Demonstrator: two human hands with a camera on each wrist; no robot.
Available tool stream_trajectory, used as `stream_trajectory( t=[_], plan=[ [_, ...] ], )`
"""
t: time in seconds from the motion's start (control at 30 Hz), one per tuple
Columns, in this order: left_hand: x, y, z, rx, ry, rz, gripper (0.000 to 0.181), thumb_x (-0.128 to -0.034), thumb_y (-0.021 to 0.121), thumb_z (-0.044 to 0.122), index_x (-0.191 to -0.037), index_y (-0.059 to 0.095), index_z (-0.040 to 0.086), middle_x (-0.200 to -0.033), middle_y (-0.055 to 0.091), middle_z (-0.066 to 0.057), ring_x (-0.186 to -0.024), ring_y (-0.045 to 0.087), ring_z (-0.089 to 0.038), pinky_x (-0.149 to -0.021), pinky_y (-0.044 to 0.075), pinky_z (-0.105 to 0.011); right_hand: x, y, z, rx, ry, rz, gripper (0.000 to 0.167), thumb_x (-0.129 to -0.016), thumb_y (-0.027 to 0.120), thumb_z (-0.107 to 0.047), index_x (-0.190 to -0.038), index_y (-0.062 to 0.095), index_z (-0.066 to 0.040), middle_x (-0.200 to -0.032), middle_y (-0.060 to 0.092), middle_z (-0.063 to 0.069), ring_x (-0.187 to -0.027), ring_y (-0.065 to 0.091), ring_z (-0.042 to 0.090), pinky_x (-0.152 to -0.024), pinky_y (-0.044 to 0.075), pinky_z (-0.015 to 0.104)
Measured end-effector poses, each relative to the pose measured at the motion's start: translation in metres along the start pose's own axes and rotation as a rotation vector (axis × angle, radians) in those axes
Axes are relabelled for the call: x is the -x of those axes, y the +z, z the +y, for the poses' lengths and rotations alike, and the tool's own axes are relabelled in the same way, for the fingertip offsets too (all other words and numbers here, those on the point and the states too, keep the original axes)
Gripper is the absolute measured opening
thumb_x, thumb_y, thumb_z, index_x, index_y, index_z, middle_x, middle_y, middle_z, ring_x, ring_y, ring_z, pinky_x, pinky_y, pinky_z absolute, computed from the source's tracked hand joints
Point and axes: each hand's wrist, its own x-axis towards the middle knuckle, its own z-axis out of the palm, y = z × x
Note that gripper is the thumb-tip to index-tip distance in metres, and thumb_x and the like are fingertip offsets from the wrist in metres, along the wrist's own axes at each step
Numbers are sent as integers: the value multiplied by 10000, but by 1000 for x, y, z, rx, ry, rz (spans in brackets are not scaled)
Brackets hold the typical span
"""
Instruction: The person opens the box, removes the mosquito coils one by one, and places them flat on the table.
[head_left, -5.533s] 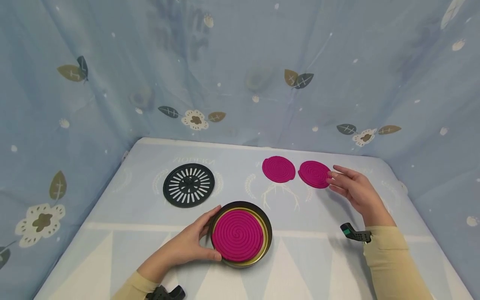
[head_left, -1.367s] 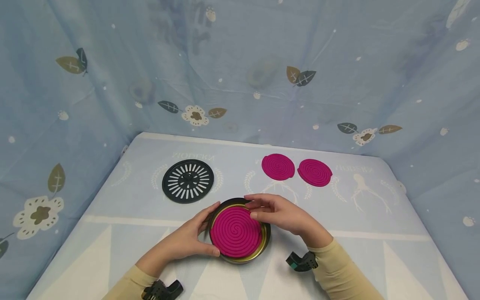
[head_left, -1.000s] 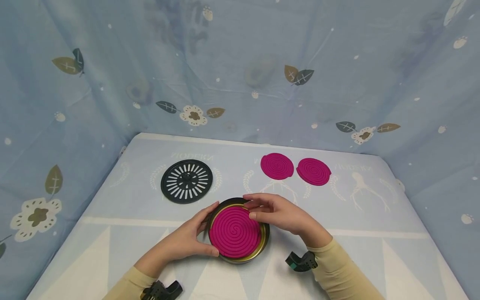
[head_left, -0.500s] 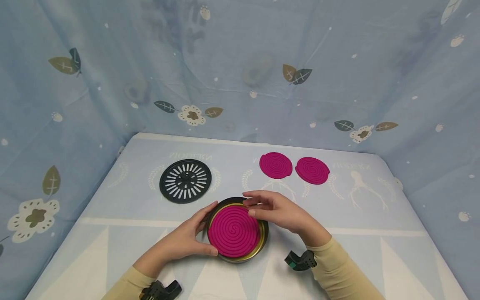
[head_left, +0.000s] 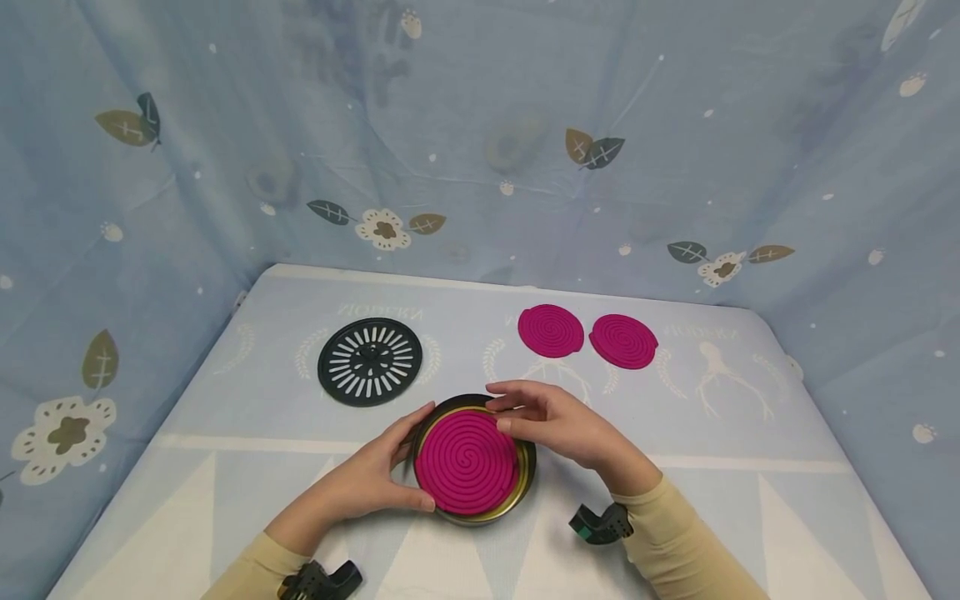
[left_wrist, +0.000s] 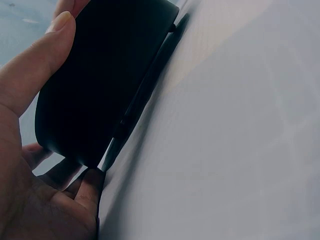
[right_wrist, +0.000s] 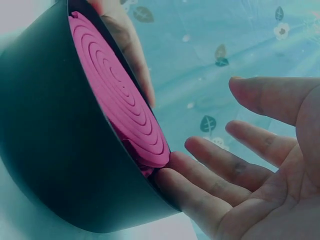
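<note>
A round dark tin with a yellowish inner rim stands on the table in the head view. Inside it lies a magenta mosquito coil, shown edge-on as a spiral in the right wrist view. My left hand grips the tin's left side, thumb at the front and fingers behind. At the far right rim is my right hand, its fingertips touching the rim beside the coil. Its thumb stands apart and the fingers are fairly straight, pinching nothing.
Two more magenta coils, a left one and a right one, lie flat near the table's back edge. Behind the tin, to the left, lies a black slotted lid. Patterned blue cloth hangs around the table.
Over five seconds my right hand has come from the right-hand coil at the back to the tin's rim. My left hand has kept its hold. Both hands have barely moved in the last second.
</note>
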Motion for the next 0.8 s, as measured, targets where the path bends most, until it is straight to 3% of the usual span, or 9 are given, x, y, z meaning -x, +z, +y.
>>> stream_trajectory(
  t=[0.27,0.6,0.8],
  plan=[
    [1,0,2,19,6,-8,1187,-651,937,349,-1584,220,191,-1594,260,-25,-1427,316,-215,-1147,309,-296,0,1,1,-8,-9,28,483,-948,681,-159,-1403,532,-95,-1293,612,169,-1183,595,289,-910,574,369],
    [1,1,0,5,3,1,1195,-643,940,360,-1585,219,212,-1593,261,11,-1444,271,-176,-1148,303,-275,-2,2,5,-48,10,51,473,-952,669,-152,-1400,528,-94,-1271,619,178,-1078,642,311,-862,586,490],
    [1,1,0,-9,-13,7,1209,-634,943,372,-1587,216,214,-1589,265,24,-1439,280,-155,-1143,313,-269,-3,2,7,-47,-8,56,470,-960,655,-139,-1401,518,-50,-1293,590,222,-1131,611,333,-874,579,493]
  ],
)
